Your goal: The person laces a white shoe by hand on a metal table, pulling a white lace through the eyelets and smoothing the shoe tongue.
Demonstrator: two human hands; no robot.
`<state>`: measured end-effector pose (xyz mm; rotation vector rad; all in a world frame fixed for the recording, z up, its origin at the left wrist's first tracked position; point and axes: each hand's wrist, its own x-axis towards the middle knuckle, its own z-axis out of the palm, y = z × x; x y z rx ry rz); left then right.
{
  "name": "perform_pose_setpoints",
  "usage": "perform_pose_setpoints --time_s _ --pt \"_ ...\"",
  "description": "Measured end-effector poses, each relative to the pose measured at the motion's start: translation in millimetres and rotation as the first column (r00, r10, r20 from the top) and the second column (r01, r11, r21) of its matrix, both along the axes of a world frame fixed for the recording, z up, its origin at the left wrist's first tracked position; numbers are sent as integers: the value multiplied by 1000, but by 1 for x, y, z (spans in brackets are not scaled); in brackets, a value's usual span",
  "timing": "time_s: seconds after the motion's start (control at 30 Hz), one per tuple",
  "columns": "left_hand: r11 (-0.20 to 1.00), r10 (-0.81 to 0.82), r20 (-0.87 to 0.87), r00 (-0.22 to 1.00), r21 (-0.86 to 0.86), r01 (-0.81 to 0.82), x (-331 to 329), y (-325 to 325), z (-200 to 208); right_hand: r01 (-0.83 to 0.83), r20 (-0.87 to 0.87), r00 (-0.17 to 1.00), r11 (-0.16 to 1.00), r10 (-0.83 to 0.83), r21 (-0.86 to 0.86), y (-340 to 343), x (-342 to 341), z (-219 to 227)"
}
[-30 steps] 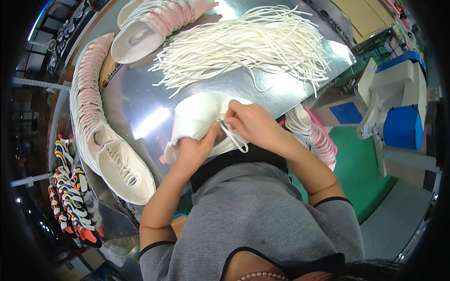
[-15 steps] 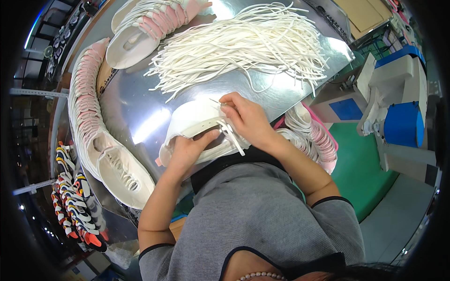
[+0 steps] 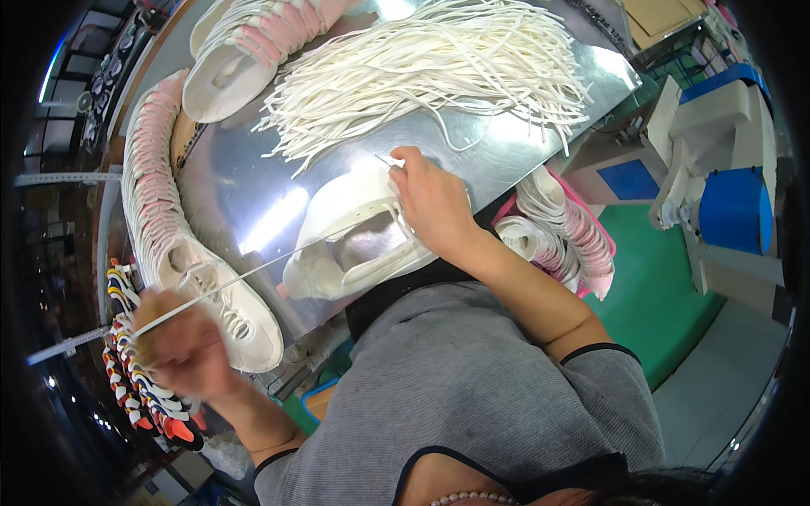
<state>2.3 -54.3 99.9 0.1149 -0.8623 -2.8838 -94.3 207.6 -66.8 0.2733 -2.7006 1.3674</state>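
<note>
A white shoe upper [image 3: 331,207] lies near the metal table's front edge, its opening facing up. My right hand [image 3: 432,205] is closed at the upper's right side, thumb and fingertips pinched together. From that pinch juts a thin pointed tool [image 3: 382,158], its kind too small to tell. Off to the left, my left hand [image 3: 184,347] is raised and smeared by motion. It grips a white shoelace [image 3: 202,298], which runs taut across the upper's opening to its right side.
A heap of white laces [image 3: 422,80] covers the back of the table [image 3: 245,177]. Nested white-and-pink uppers [image 3: 156,185] curve along the left edge, with another stack [image 3: 270,38] behind. On my right are a pink-rimmed basket [image 3: 582,211] of uppers and a blue-and-white machine [image 3: 732,219].
My left hand has left the upper's opening and swung left, drawing the lace out into a long straight line. The loose lace loops by my right hand are gone; that hand stays at the upper.
</note>
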Motion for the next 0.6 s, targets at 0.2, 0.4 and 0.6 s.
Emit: perform_pose_setpoints --time_s 0.2,0.4,0.6 --pt "-69 -217 -86 972 -992 -103 -3 70 -69 9 -50 999 989 -16 -150 -5 -3 -2" --pt "-258 -126 -167 978 -946 -195 -9 101 -124 -15 67 996 813 66 -582 15 17 6" --pt "-230 -15 12 1000 -973 8 -17 100 -121 -178 74 970 878 233 -444 29 70 12"
